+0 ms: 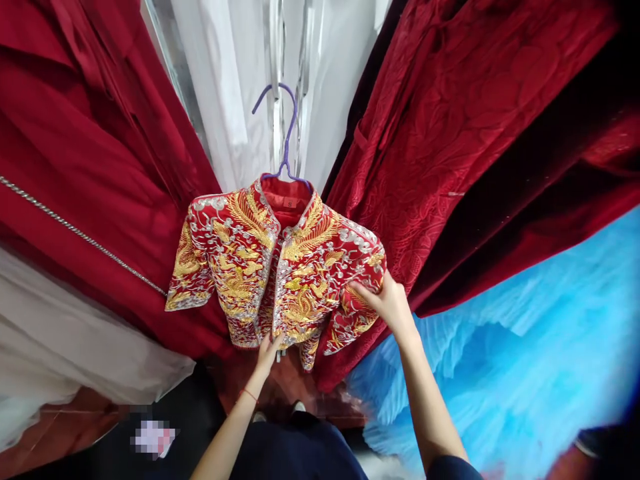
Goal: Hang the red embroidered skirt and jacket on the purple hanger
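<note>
In front of me a short red jacket hangs on a purple hanger. Gold and silver embroidery covers it, and its front is partly open below a stand collar with a small size label. My left hand pinches the lower front edge near the opening. My right hand grips the sleeve on the right side, thumb across its front and the other fingers hidden behind. The hanger's hook shows above the collar; its arms are mostly hidden inside the jacket.
Dark red gowns hang at left, with a patterned red dress at right. White garments hang behind the hanger. Blue tulle spreads at lower right, pale fabric at lower left. A blurred-out item lies on a black surface.
</note>
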A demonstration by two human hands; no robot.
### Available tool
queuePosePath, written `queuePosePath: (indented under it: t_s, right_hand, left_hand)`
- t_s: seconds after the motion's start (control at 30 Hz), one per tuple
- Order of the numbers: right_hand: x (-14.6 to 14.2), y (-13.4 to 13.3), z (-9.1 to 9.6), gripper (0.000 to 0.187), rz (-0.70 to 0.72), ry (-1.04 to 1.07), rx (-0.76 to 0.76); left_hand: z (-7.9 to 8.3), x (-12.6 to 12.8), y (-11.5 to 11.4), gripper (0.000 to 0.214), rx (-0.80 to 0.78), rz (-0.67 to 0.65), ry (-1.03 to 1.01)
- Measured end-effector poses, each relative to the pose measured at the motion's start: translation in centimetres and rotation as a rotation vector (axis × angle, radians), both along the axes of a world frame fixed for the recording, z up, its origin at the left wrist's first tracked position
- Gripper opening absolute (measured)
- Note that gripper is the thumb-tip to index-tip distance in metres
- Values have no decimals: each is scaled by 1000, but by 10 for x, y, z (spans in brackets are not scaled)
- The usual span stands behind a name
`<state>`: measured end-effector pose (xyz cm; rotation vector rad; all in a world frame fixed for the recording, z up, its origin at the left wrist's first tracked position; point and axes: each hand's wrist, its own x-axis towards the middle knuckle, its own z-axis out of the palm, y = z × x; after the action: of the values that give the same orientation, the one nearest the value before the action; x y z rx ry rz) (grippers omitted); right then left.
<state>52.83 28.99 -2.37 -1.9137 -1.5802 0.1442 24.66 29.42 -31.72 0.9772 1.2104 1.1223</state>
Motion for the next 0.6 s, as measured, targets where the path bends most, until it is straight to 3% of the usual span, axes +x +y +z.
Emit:
queuePosePath:
  t_s: [0.07, 0.2, 0.27, 0.37, 0.43, 0.5, 0.57, 0.6]
  right_hand:
    - [2, -18, 3, 57, -33, -102, -189]
    - [-3, -37, 19, 69, -319, -352, -406]
    - [-10, -39, 23, 73, -429, -390, -372]
    - [-27, -42, 22, 62, -488, -433, -109]
    - [-39, -50, 22, 55, -452, -455, 154]
    - [-51, -57, 21, 48, -314, -383, 362]
    - [-62, -58, 12, 36, -28, -160, 388]
    - [-67, -55, 1, 30, 138, -1, 307]
  left_hand:
    - [-4, -5, 1, 54, -10, 8, -20]
    - [-6, -6, 4, 60, -18, -17, -58]
    - [-5, -3, 4, 60, -16, -36, -67]
    - [-4, 2, 6, 59, -16, -64, -74]
    - [-6, 7, 8, 56, -24, -83, -84]
    - [-11, 12, 11, 52, -46, -99, -98]
    - [-17, 16, 11, 46, -81, -125, -116]
    - [-20, 16, 10, 44, -104, -141, -125]
